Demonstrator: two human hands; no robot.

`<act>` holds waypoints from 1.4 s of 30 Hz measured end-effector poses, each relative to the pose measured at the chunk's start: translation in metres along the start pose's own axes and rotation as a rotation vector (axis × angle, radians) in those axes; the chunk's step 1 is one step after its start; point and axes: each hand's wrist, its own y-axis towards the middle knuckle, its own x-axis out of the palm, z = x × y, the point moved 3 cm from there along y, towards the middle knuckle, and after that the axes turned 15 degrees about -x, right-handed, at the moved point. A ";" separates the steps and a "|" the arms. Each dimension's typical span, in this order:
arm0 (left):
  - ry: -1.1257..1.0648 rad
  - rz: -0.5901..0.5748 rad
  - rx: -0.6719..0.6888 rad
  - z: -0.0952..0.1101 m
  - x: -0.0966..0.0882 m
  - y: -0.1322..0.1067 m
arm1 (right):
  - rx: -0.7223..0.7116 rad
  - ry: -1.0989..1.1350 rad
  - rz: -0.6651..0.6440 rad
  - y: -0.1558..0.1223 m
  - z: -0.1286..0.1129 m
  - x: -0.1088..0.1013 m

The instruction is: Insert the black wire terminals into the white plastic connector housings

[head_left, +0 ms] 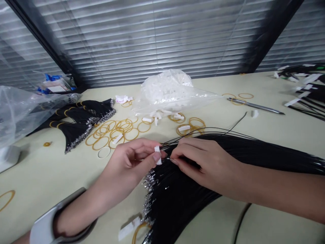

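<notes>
The person's left hand (127, 166) pinches a white connector (158, 156) between thumb and fingers, close to the silver ends of a bundle (177, 203) of black wires. The right hand (210, 162) has thumb and forefinger drawn narrow on a thin wire (168, 158), its bright tip just beside the connector. The bundle spreads over the table (213, 225) beneath both hands. Beyond them lie rubber bands (125, 125) and a clear bag (167, 88), with a pen (256, 106) to the right

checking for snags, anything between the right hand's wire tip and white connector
Nothing loose intervenes; only a fingertip of the left hand juts past the white connector toward the wire tip in the right hand.
</notes>
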 end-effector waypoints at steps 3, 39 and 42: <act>-0.001 0.040 0.039 0.004 -0.001 0.001 | 0.023 0.009 0.088 0.001 0.000 -0.005; 0.305 0.051 0.074 0.001 -0.009 0.007 | 0.379 0.232 -0.118 0.004 0.004 -0.008; 0.306 0.026 0.066 0.000 -0.009 0.008 | 0.415 0.236 -0.119 0.003 0.004 -0.009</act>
